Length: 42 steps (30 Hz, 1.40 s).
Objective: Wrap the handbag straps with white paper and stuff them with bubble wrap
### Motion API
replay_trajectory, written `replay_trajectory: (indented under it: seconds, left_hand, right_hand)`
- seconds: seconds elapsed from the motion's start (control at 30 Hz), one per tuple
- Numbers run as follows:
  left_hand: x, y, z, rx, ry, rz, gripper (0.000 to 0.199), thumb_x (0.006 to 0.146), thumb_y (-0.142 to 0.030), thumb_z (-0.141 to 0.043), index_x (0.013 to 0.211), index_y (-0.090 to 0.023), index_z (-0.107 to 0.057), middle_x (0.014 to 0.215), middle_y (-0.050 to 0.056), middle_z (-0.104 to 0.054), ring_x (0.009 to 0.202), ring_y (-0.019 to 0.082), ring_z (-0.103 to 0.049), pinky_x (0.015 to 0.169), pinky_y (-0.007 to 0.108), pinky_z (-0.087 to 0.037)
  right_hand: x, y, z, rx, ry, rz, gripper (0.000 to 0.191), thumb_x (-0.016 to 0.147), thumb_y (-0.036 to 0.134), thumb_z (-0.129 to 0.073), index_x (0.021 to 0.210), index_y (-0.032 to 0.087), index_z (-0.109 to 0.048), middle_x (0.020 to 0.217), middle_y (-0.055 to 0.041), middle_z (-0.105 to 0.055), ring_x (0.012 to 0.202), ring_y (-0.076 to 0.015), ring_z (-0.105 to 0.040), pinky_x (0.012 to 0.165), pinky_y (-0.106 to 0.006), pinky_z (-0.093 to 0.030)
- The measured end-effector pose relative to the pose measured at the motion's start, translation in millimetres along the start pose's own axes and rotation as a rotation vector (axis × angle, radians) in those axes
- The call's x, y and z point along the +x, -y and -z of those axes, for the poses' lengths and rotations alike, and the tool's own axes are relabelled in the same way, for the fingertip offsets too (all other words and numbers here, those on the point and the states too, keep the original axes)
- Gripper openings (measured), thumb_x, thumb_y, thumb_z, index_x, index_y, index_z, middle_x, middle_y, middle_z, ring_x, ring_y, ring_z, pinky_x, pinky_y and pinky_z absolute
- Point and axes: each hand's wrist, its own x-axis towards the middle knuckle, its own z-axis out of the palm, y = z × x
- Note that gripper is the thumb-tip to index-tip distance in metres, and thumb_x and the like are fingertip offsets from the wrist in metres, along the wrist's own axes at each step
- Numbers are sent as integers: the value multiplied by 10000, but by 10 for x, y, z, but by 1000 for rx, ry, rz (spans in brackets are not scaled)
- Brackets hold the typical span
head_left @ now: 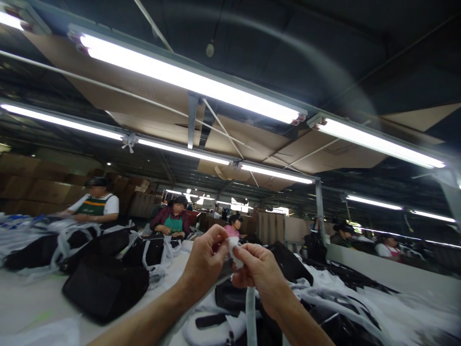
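Note:
My left hand (206, 257) and my right hand (257, 269) meet in the middle of the view, raised above the work table. Between their fingertips is a small white piece (236, 252), pinched from both sides. A pale strip (250, 317) hangs down below my right hand; whether it joins the white piece is hidden by the fingers. Beneath the hands lie dark items and a white looped band (205, 331).
A black bag (106, 288) and more dark items with white straps cover the table (25, 293) at left. White material and black pieces lie at right. Several people work beyond, one in a green apron (91, 206). Lit tubes (187, 79) hang overhead.

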Motion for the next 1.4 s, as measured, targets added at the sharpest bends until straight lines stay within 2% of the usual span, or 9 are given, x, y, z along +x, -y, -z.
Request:
replay_trajectory:
  seconds: [0.23, 0.47, 0.53, 0.63, 0.77, 0.9, 1.07, 1.23, 1.4]
  left_hand:
    - [-29, 59, 9, 75, 39, -61, 118, 860, -292, -478, 795, -206, -524, 616, -44, -566, 548, 119, -533, 526, 210, -400]
    - [38, 51, 88, 231, 55, -129, 67, 756, -154, -498, 729, -194, -545, 596, -52, -539, 540, 103, -463, 543, 211, -342]
    - [70, 19, 101, 263, 67, -134, 74, 759, -138, -496, 740, -203, -527, 593, -57, -551, 542, 108, -488, 556, 213, -347]
    - [103, -24, 109, 304, 60, -132, 95, 751, -123, -498, 767, -216, -503, 570, -75, -522, 540, 114, -488, 565, 217, -333]
    - [109, -27, 118, 332, 58, -118, 98, 745, -126, -506, 757, -219, -477, 522, -98, -442, 499, 103, -412, 545, 215, -300]
    - [96, 49, 140, 338, 41, -100, 72, 774, -163, -507, 788, -220, -466, 540, -95, -455, 501, 106, -408, 523, 215, -287]
    - [78, 132, 168, 339, 43, -93, 48, 786, -201, -514, 802, -219, -472, 544, -83, -484, 499, 113, -420, 522, 222, -302]
    - [80, 135, 176, 346, 39, -117, 36, 778, -187, -500, 749, -207, -503, 595, -58, -512, 546, 114, -452, 553, 223, -318]
    - [52, 158, 156, 341, 81, -132, 77, 737, -129, -486, 710, -199, -504, 558, -74, -438, 532, 99, -401, 553, 219, -292]
  right_hand:
    - [47, -75, 32, 38, 32, 41, 563, 518, 599, -883, 691, 128, -625, 583, 25, -632, 415, -55, -548, 444, -184, -506]
    - [110, 94, 104, 20, 150, -30, 593, 605, 662, -795, 866, 181, -566, 665, -10, -680, 497, -117, -627, 553, -276, -550]
    - [144, 173, 125, -120, 213, 29, 555, 675, 671, -731, 886, 176, -597, 650, -10, -671, 459, -123, -600, 502, -275, -517]
    - [213, 247, 161, -311, 229, 199, 391, 702, 535, -775, 801, 172, -670, 567, 44, -591, 440, -89, -510, 458, -217, -425]
    - [284, 244, 185, -393, 185, 341, 189, 694, 329, -811, 660, 185, -693, 674, 32, -615, 614, -101, -550, 574, -204, -459]
    - [282, 174, 160, -388, 195, 321, 264, 770, 441, -722, 716, 186, -684, 652, 17, -633, 611, -155, -639, 599, -286, -561]
    - [262, 131, 142, -360, 225, 276, 345, 733, 474, -736, 881, 162, -741, 817, -46, -736, 734, -225, -736, 719, -391, -631]
    - [269, 139, 169, -443, 248, 324, 318, 766, 457, -710, 880, 166, -769, 861, -70, -771, 804, -264, -765, 753, -387, -631]
    - [243, 161, 197, -667, 269, 466, 190, 846, 319, -614, 798, 194, -749, 737, -35, -737, 663, -219, -734, 609, -311, -567]
